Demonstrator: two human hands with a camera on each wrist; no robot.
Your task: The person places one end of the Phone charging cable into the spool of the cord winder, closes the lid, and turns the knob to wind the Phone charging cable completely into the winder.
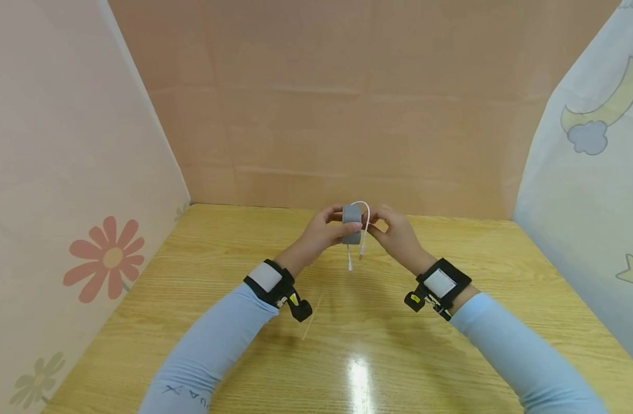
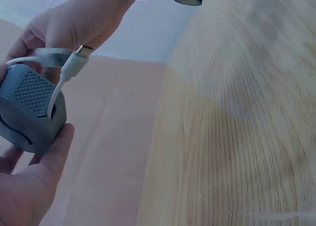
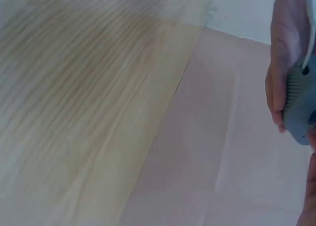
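Where the head view looks down, a small grey device (image 1: 351,223) is gripped above the wooden desk (image 1: 358,322) by the left hand (image 1: 323,232), while a white cable (image 1: 365,225) looped over it is pinched by the right hand (image 1: 396,236); 2 plug ends hang below. Patterned cloth panels (image 1: 63,201) are set on 3 sides of the desk. From the left wrist, the device's textured face (image 2: 30,107) is seen, clasped by curled fingers (image 2: 47,159), with 1 plug (image 2: 74,63) against it. From the right wrist, only an edge of the device (image 3: 298,107) is shown.
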